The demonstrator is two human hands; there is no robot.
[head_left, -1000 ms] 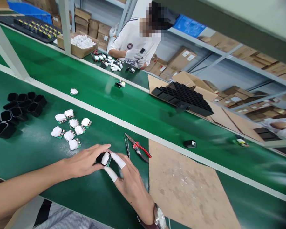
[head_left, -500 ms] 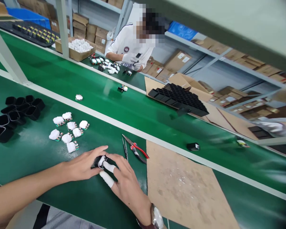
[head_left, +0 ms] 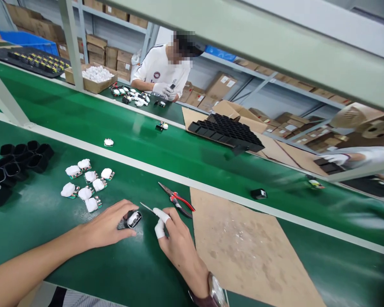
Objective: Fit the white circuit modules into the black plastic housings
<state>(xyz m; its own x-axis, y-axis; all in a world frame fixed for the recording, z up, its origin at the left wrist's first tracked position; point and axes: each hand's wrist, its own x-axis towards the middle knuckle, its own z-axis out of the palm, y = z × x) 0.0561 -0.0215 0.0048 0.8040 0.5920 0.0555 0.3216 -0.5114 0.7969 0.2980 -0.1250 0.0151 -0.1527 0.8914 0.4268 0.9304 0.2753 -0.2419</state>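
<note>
My left hand [head_left: 110, 224] is wrapped round a small black plastic housing [head_left: 133, 218], whose open end faces me and shows white material and part of a circuit board inside. Just right of it, my right hand [head_left: 176, 238], with white covers on two fingers, grips thin metal tweezers [head_left: 146, 207]. Their tip points up and left, apart from the housing. Red-and-black pliers [head_left: 176, 198] lie beyond the right hand. Several small circuit boards topped with white lumps [head_left: 90, 176] rest on the green bench left of the pliers.
Empty black housings [head_left: 14, 168] stand at the left. A cardboard sheet [head_left: 243, 243] lies on my right. Beyond a pale rail [head_left: 166, 171] runs a green conveyor [head_left: 131, 140] carrying a few parts. Across it a person in white gloves [head_left: 163, 72] handles a dark part.
My right hand has left the housing and picked up the tweezers from beside the pliers. My left hand still holds the housing. The camera view has shifted slightly.
</note>
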